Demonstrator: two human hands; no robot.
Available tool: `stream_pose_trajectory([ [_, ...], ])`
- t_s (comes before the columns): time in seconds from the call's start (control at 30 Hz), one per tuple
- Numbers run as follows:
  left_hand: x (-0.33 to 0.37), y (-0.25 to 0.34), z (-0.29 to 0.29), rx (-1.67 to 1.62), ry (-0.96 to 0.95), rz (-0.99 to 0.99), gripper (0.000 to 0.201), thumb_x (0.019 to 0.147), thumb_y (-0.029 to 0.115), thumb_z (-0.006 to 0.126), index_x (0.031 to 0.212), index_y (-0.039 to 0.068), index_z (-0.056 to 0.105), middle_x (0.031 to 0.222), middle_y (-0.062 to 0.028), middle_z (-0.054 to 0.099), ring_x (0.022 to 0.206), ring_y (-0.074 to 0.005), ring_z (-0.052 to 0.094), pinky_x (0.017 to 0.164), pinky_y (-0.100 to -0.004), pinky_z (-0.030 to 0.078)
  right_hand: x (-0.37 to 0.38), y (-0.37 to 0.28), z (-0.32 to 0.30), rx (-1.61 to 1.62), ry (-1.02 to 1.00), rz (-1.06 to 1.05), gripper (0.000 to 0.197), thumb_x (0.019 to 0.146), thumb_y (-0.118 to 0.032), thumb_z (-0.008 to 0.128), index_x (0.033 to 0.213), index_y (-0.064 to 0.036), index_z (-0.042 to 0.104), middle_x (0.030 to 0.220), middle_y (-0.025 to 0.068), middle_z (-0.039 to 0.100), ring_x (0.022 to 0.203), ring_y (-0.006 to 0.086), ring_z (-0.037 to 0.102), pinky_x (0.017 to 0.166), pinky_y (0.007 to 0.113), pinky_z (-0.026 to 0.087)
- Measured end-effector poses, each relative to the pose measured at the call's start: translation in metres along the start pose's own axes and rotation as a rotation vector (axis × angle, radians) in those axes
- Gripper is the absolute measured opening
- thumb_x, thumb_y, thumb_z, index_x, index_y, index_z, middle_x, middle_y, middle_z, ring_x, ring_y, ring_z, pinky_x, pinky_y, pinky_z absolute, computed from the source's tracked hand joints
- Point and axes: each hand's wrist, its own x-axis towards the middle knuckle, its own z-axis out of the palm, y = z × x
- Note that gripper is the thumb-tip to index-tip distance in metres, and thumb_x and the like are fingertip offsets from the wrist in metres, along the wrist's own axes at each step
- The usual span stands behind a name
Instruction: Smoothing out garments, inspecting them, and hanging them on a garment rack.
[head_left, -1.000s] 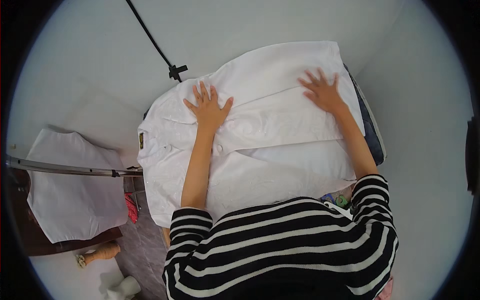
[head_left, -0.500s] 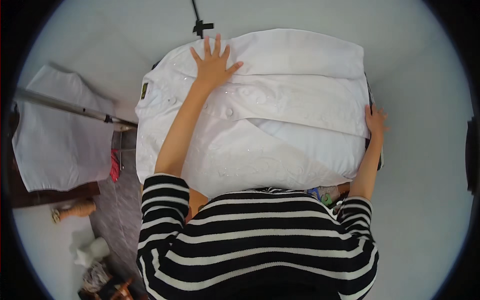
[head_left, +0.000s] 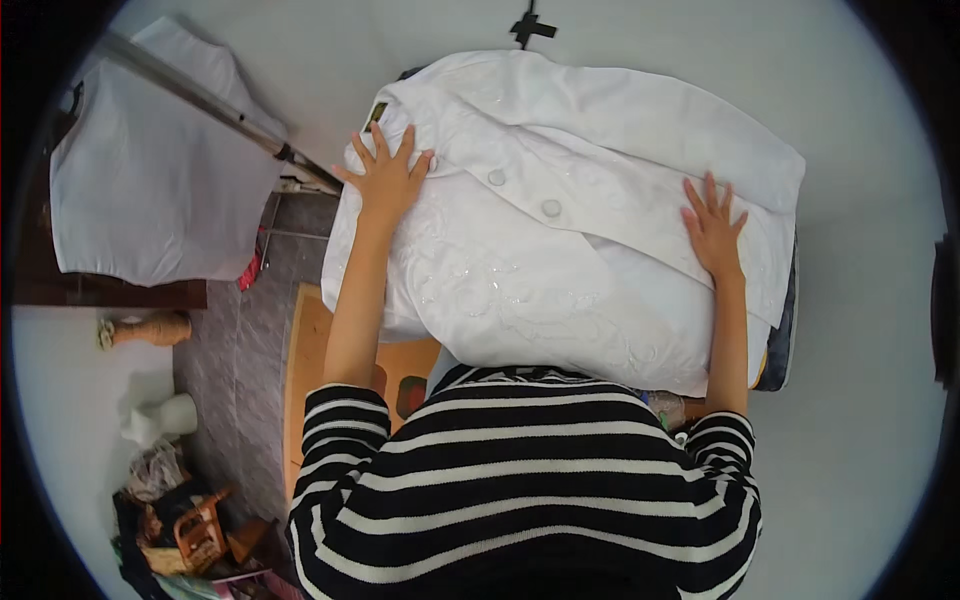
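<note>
A white embroidered jacket (head_left: 520, 290) with large round buttons lies spread in front of me, its long sleeve (head_left: 640, 110) along the far side. My left hand (head_left: 388, 178) rests flat on it near the collar, fingers spread, just below a dark label (head_left: 376, 115). On the jacket's right part, my right hand (head_left: 714, 235) lies open with its fingers apart, touching the front panel. Neither hand grips the cloth. A dark padded edge (head_left: 785, 325) shows from under the garment at the right; the rest of that support is hidden.
At the left, a white cloth (head_left: 165, 170) hangs behind a metal pole (head_left: 215, 105). A wooden surface (head_left: 310, 350) shows beside my left forearm. Lower left are a vase (head_left: 150, 328), a white bust form (head_left: 162, 420) and a small wooden chair (head_left: 203, 530). A pale wall stands beyond the jacket.
My left hand has moved from the far edge down toward the collar. My right hand has shifted from the right edge onto the front panel. The whole view has turned somewhat.
</note>
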Motion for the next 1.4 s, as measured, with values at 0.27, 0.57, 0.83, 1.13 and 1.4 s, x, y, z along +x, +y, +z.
stream_pose_trajectory([
  [0.27,0.001,0.000,-0.006,-0.307,0.211,0.060,0.029,0.084,0.041,0.059,0.105,0.023,0.069,0.145,-0.0124,0.032,0.136,-0.0458,0.006,0.088,-0.0796,-0.006,0.005,-0.005,-0.018,-0.088,-0.011,0.188,0.043,0.089,-0.043,0.050,0.129,-0.0292,0.052,0.152,0.0054,0.018,0.139,0.0358,0.008,0.099,0.071,0.003],
  [0.57,-0.047,0.070,-0.051,-0.286,0.109,0.095,0.032,0.078,0.044,0.064,0.074,0.013,0.072,0.141,-0.0184,0.036,0.136,-0.0469,0.006,0.087,-0.0786,-0.009,0.045,-0.175,-0.044,0.442,0.133,-0.331,0.020,0.082,-0.021,0.063,0.101,-0.0231,0.071,0.149,0.0038,0.026,0.140,0.0324,0.013,0.102,0.067,0.000],
  [0.83,-0.046,0.087,-0.033,-0.460,0.121,-0.031,0.025,0.074,0.039,0.069,0.076,0.015,0.073,0.145,-0.0168,0.030,0.134,-0.0514,0.004,0.088,-0.0783,-0.007,0.052,-0.218,-0.010,0.482,0.157,-0.516,0.016,0.077,-0.026,0.069,0.092,-0.0207,0.073,0.144,0.0035,0.035,0.138,0.0320,0.019,0.099,0.071,0.004],
  [1.13,-0.046,0.091,-0.018,-0.675,0.150,-0.049,0.019,0.072,0.033,0.071,0.076,0.014,0.074,0.146,-0.0156,0.029,0.135,-0.0508,0.000,0.088,-0.0768,-0.011,0.052,-0.218,-0.003,0.538,0.362,-0.577,0.012,0.078,-0.022,0.067,0.088,-0.0189,0.073,0.137,-0.0006,0.045,0.136,0.0298,0.025,0.100,0.070,0.004],
  [1.4,-0.045,0.089,-0.013,-0.722,0.166,0.015,0.017,0.075,0.030,0.070,0.075,0.012,0.073,0.149,-0.0109,0.025,0.135,-0.0484,-0.008,0.089,-0.0741,-0.014,0.057,-0.219,-0.015,0.557,0.255,-0.582,0.008,0.074,-0.015,0.069,0.079,-0.0193,0.074,0.133,-0.0030,0.048,0.135,0.0286,0.025,0.101,0.069,0.005],
])
